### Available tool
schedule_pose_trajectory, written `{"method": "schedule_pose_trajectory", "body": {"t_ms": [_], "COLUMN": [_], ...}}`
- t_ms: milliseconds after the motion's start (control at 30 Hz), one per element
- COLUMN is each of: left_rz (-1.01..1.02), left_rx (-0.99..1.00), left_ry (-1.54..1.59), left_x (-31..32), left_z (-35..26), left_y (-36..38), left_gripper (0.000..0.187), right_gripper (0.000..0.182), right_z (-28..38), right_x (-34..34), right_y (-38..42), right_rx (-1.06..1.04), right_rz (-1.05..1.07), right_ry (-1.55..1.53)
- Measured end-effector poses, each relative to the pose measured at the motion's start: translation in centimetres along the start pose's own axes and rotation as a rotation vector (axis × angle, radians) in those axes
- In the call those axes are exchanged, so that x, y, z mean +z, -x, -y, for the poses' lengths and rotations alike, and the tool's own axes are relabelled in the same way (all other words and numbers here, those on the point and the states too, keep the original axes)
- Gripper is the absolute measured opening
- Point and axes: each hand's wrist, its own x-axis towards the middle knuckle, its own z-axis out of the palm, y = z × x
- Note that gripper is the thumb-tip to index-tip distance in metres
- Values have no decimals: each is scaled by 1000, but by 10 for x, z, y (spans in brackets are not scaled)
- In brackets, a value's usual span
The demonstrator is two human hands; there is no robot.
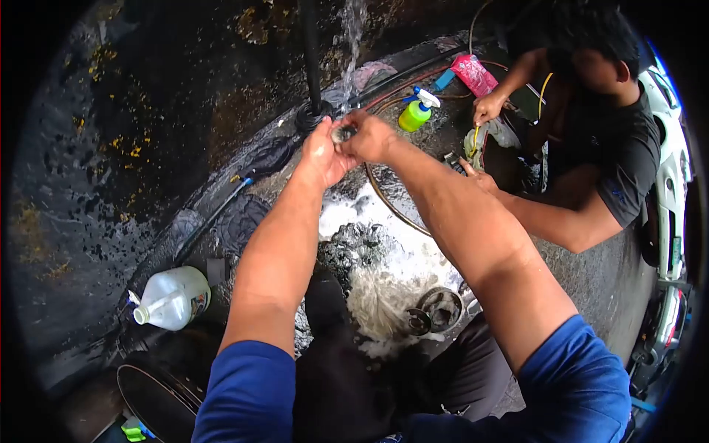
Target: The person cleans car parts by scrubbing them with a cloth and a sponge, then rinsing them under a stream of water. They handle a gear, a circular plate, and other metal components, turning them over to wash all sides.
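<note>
My left hand and my right hand meet under a falling stream of water. Between their fingers is a small, round, greyish metal part, mostly covered by the fingers. Both hands are closed around it. Below my forearms, white suds and dark wet grime spread over the ground. A pale clump of fibres lies in the foam. Beside it rest a metal ring-shaped part and a smaller round part.
At the right, a co-worker holds a rag and a metal part. A green spray bottle, pink packet and blue block stand beyond my hands. A white jug lies left, near a dark, stained wall.
</note>
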Motion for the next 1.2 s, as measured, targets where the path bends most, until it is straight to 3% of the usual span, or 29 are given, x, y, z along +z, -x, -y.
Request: {"method": "schedule_pose_trajectory", "body": {"t_ms": [67, 200, 267, 333, 367, 400, 433, 500, 567, 600, 700, 833, 933, 1000, 1200], "left_rz": [-67, -62, -96, -74, -83, -89, -125, -198, -232, -267, -175, -224, -106, -231, -341], "left_rx": [183, 125, 102, 89, 91, 83, 80, 78, 88, 99, 159, 287, 134, 107, 11], "left_ry": [102, 218, 192, 166, 183, 188, 233, 290, 285, 287, 319, 227, 149, 36, 43], "left_x": [15, 33, 35, 29, 28, 27, 27, 27, 30, 31, 28, 27, 23, 38, 50], "left_z": [-21, -47, -45, -37, -31, -26, -24, -21, -22, -22, -23, -22, -24, -24, -26], "left_y": [-31, -56, -65, -76, -78, -80, -81, -83, -84, -84, -84, -82, -82, -67, -65], "left_gripper": [36, 38, 39, 42, 42, 42, 41, 36, 33, 30, 19, 25, 24, 23, 31], "right_gripper": [62, 59, 49, 50, 54, 55, 61, 54, 40, 31, 28, 27, 27, 28, 28], "right_z": [4, -7, -49, -77, -88, -106, -111, -128, -145, -142, -129, -149, -150, -148, -141], "right_x": [-20, -37, -15, 14, 28, 45, 54, 84, 103, 115, 111, 131, 131, 128, 127], "right_y": [-18, 19, 55, 103, 132, 153, 174, 205, 231, 237, 255, 270, 273, 273, 274], "right_rx": [-212, -159, 53, 154, 273, 159, 219, 425, 421, 402, 480, 503, 484, 497, 535], "right_rz": [-157, -400, -227, 187, 328, 494, 665, 818, 930, 967, 986, 1061, 1049, 1038, 1049], "right_ry": [-192, -322, -159, 205, 215, 385, 395, 539, 523, 596, 576, 603, 603, 582, 606]}}
